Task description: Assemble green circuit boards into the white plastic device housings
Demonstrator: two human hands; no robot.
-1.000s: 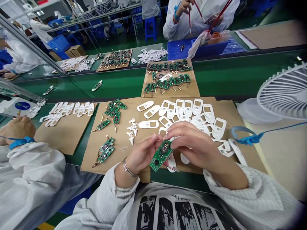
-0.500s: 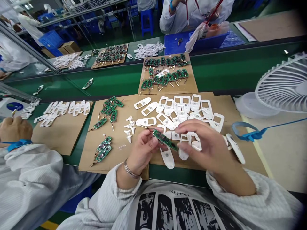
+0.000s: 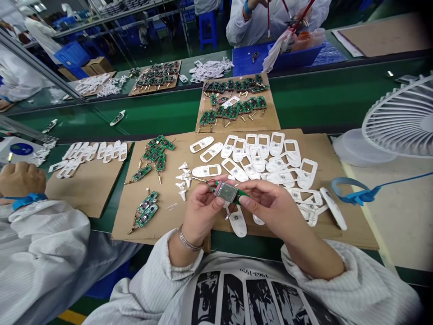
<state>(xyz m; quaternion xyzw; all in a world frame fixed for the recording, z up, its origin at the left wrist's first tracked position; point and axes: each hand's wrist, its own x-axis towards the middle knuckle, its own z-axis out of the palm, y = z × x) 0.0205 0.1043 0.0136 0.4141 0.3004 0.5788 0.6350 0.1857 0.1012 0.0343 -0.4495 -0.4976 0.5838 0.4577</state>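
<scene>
A small green circuit board [image 3: 229,192] with a grey display window on top is pinched between both my hands above a sheet of cardboard [image 3: 162,221]. My left hand [image 3: 200,211] grips its left end, fingers curled. My right hand [image 3: 270,205] pinches its right end with thumb and forefinger. A white plastic shell half [image 3: 237,223] lies on the cardboard just below the board. Many more white shells [image 3: 267,158] with rectangular windows are spread beyond my hands.
Green boards [image 3: 154,155] and small white caps [image 3: 183,180] lie left on the cardboard. A second sheet holds more boards [image 3: 237,106] on the green belt. A white fan [image 3: 399,124] and blue wrist strap [image 3: 352,192] sit at right. A co-worker's sleeve [image 3: 37,243] is at left.
The board was turned over between my hands: its green face showed first, then its edge, now the grey display side is up. My right hand came back onto its right end.
</scene>
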